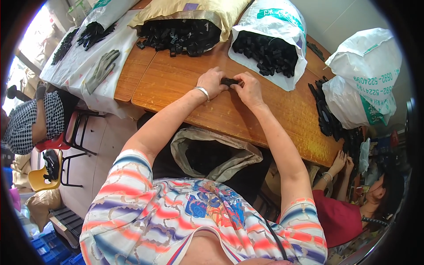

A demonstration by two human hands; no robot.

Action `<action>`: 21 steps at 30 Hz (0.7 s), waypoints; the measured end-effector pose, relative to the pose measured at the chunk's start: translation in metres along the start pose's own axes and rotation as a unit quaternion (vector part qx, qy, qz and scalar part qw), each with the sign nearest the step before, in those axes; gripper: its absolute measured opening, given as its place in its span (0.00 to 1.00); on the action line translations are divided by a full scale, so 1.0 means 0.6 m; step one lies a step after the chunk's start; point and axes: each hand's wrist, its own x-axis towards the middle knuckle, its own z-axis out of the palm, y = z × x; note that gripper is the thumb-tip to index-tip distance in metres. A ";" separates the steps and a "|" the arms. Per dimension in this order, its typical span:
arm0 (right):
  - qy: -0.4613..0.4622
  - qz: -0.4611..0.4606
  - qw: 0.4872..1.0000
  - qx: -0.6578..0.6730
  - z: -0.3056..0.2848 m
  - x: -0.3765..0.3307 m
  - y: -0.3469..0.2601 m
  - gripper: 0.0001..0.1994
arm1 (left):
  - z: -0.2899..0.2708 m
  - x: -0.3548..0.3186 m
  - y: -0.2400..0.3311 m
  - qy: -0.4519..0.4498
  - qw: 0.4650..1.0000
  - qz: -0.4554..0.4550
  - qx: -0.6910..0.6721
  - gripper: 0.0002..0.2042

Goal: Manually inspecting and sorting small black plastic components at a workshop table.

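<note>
Between my two hands, just above the wooden table [176, 84], is a small black plastic part [229, 81]. My left hand [212, 83] pinches one end of it, and a bracelet circles that wrist. The other end sits in the closed fingers of my right hand [248, 89]. Beyond my hands, a tan sack [229, 11] lies on its side with black plastic pieces [181, 37] spilling from its mouth. To its right a white sack [287, 20] holds more black pieces [267, 53]. An open sack [179, 148] rests at my lap, dark inside.
Long black parts [324, 110] lie along the table's right side by a white plastic bag [366, 79]. A co-worker in red [335, 216] reaches in there. At left, a grey glove [101, 70] lies on a white cloth [119, 48]; another person in checks [35, 121] sits nearby.
</note>
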 end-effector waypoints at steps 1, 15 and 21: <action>-0.002 0.000 1.000 0.000 -0.001 0.001 -0.002 0.10 | -0.001 0.000 -0.001 -0.002 1.000 0.001 0.002 0.14; -0.030 -0.048 0.994 -0.092 -0.009 0.003 0.008 0.09 | -0.017 0.009 -0.013 -0.052 0.993 -0.028 -0.106 0.14; -0.037 -0.061 0.992 -0.107 -0.007 0.001 0.007 0.10 | 0.001 0.036 -0.016 -0.037 0.997 -0.041 -0.056 0.14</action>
